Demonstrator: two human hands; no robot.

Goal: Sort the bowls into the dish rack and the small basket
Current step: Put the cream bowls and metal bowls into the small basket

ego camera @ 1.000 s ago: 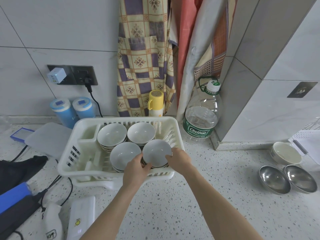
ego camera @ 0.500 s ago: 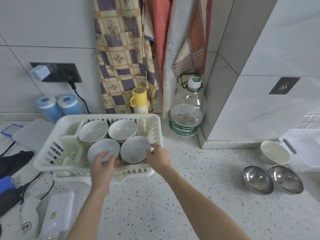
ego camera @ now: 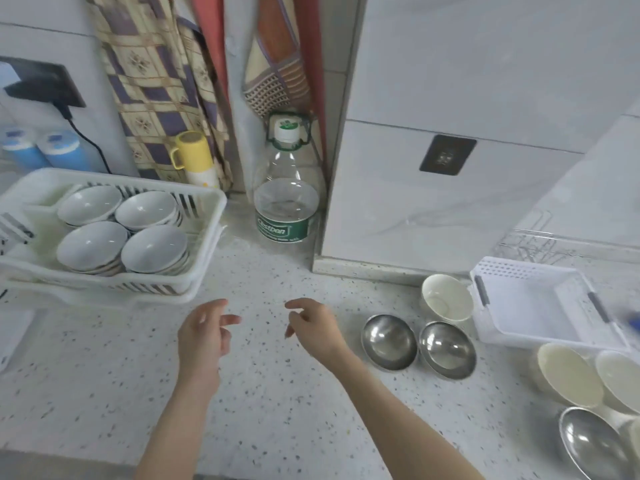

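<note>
The white dish rack (ego camera: pixel 204 216) stands at the left and holds several stacks of grey-white bowls (ego camera: pixel 154 249). At the right sits the small white basket (ego camera: pixel 530 306), with nothing in it. Two steel bowls (ego camera: pixel 388 341) (ego camera: pixel 446 348) and a cream bowl (ego camera: pixel 446 299) stand on the counter just left of the basket. More cream bowls (ego camera: pixel 568 379) and a steel bowl (ego camera: pixel 592 445) lie at the lower right. My left hand (ego camera: pixel 202 336) and my right hand (ego camera: pixel 313 325) hover over the counter between rack and basket, fingers loosely curled, holding nothing.
A large clear water bottle (ego camera: pixel 285 202) stands in the corner beside a wall column. A yellow-capped flask (ego camera: pixel 194 157) and two blue-lidded containers (ego camera: pixel 41 152) stand behind the rack. Hanging cloths (ego camera: pixel 156 81) cover the wall. A wire rack (ego camera: pixel 533 244) sits behind the basket.
Both hands have let go of the bowl stacks in the rack and drawn back to the right over the counter. The view has swung right, showing the basket and more bowls.
</note>
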